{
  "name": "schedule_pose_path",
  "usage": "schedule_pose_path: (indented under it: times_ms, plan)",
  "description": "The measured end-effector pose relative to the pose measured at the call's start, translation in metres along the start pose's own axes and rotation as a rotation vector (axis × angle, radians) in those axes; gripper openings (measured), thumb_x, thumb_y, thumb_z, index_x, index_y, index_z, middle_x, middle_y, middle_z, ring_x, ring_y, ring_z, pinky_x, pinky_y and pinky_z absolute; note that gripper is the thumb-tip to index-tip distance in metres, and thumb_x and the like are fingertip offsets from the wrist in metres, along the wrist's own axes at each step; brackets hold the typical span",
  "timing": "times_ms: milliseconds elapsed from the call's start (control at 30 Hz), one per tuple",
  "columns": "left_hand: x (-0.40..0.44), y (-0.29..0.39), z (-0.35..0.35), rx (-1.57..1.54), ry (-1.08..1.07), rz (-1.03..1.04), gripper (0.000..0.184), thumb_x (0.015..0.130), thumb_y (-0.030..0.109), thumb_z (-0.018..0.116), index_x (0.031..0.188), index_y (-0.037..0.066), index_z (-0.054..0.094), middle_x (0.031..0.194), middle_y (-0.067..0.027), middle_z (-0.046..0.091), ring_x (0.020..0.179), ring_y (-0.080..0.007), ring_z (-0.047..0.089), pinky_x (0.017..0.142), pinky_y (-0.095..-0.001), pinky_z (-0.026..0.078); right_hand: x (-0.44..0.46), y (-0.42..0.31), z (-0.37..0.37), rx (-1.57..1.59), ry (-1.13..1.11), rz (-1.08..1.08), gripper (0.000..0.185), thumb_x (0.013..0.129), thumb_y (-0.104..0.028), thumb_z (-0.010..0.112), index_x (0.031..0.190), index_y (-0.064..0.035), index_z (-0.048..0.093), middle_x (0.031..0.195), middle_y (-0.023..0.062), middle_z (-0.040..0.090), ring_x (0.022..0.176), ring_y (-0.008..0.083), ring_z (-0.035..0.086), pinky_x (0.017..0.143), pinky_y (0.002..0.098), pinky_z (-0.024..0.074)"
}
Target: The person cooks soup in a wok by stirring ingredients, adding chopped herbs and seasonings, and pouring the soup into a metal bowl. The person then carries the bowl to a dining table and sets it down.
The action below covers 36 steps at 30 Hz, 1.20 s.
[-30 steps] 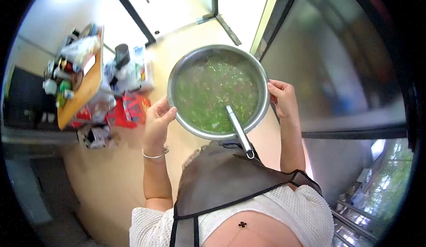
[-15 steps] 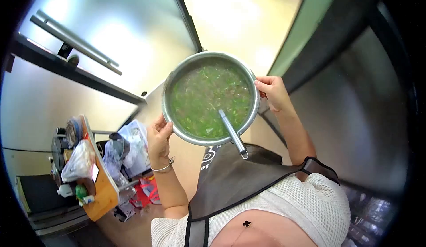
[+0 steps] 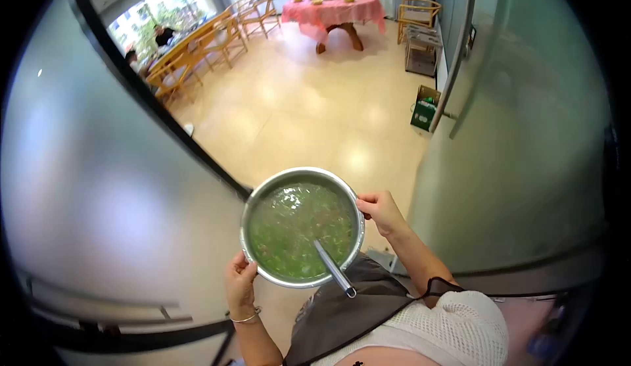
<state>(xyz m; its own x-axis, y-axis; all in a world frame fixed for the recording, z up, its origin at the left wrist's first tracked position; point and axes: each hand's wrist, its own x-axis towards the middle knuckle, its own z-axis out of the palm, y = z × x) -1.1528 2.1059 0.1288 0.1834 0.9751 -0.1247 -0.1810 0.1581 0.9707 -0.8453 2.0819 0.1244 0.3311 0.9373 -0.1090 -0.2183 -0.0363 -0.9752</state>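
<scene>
A round metal pot (image 3: 244, 238) full of green soup (image 3: 289, 225) is carried level in front of my body. My left hand (image 3: 240, 278) grips its lower left rim, and my right hand (image 3: 381, 212) pinches the rim on the right. Both hands are closed on the pot. A metal-handled utensil (image 3: 334, 267) leans out over the near rim; its lower end is hidden in the soup, so its kind cannot be told.
Frosted glass door panels stand at left (image 3: 112, 188) and right (image 3: 513, 142). Beyond the doorway are a round table (image 3: 332, 12) with a pink cloth, a long table (image 3: 187, 41) with chairs and seated people, a cart (image 3: 420, 54) and a green box (image 3: 424, 110) by the right wall.
I have moved forward into the doorway with the pot in both hands. The cluttered side table has left the view, and the dining room now shows ahead.
</scene>
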Motion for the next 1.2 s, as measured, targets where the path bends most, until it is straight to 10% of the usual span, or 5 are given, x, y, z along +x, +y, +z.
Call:
schedule_pose_path:
  times_ms: [233,400,1200]
  plan:
    - [0.063,-0.011,-0.013,0.053,-0.276,-0.014,0.038,0.075,0.007,0.056,0.109,-0.007,0.048,0.092,-0.0076,0.058,0.080,-0.0116,0.055,0.073,-0.0236,0.045,0.007,-0.004,-0.006,-0.035,0.131,0.003,0.010,0.070,-0.004,0.054,0.067,0.0024,0.061,0.052,-0.0029,0.046,0.044,0.0047,0.038,0.041,0.0190,0.0285]
    - [0.098,0.026,0.020,-0.018,-0.334,-0.051,0.036,0.072,0.003,0.056,0.107,-0.002,0.053,0.070,0.0049,0.050,0.060,-0.0024,0.042,0.055,-0.0162,0.036,0.020,-0.025,-0.025,-0.056,0.221,-0.064,0.012,0.074,-0.008,0.056,0.072,0.0032,0.060,0.058,0.0006,0.053,0.047,0.0072,0.046,0.043,0.0192,0.0357]
    - [0.697,0.037,0.300,0.049,-0.613,-0.163,0.041,0.072,0.004,0.059,0.109,-0.007,0.048,0.080,-0.0014,0.057,0.065,-0.0039,0.049,0.059,-0.0168,0.039,0.563,-0.102,-0.170,0.090,0.458,-0.046,0.013,0.075,-0.003,0.050,0.065,0.0039,0.055,0.054,-0.0008,0.045,0.047,0.0064,0.036,0.044,0.0195,0.0257]
